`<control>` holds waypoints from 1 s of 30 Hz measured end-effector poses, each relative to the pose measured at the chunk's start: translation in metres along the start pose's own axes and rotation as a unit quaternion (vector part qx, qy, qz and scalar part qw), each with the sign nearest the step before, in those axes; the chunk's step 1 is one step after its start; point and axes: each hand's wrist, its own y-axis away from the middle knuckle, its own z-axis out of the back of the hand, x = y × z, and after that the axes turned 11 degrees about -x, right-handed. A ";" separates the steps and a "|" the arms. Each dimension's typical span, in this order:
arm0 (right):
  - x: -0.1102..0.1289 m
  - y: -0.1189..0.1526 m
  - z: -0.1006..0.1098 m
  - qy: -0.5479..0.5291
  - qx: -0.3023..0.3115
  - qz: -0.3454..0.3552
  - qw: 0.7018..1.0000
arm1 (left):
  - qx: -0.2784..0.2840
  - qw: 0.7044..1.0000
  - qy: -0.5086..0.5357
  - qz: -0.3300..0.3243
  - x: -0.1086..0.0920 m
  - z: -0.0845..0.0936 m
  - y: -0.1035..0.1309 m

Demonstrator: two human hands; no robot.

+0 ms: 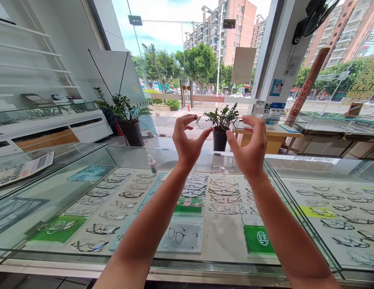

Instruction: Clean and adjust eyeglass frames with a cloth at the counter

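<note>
Both hands are raised above the glass display counter (225,257), holding up a thin-framed pair of eyeglasses (205,121) between them. My left hand (188,140) pinches the left side of the frame with curled fingers, its thumb stretched out below the lens. At the other side, my right hand (250,144) has its fingertips at the frame's right edge, with the thumb lower and apart. The clear lenses show faintly against the potted plant behind. Rows of eyeglasses (224,190) lie inside the counter under my forearms.
A small spray bottle (152,163) stands behind the left rows. Green cards (259,240) lie among the glasses. Beyond the counter are two potted plants (131,132), a wooden desk (269,138) and a large window. A printed sheet (24,168) rests at the left.
</note>
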 end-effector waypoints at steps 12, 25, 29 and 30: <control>-0.013 -0.021 0.012 -0.111 0.023 -0.177 0.978 | -0.026 0.995 -0.018 -0.094 -0.024 0.004 -0.005; -0.013 -0.021 0.010 -0.195 0.110 -0.198 0.954 | 0.022 1.000 0.012 -0.004 -0.017 0.001 -0.004; -0.012 -0.021 0.010 -0.215 0.102 -0.210 0.948 | 0.026 0.999 0.026 0.002 -0.015 0.000 -0.003; -0.012 -0.021 0.010 -0.222 0.099 -0.213 0.946 | 0.028 0.999 0.030 0.004 -0.015 0.000 -0.003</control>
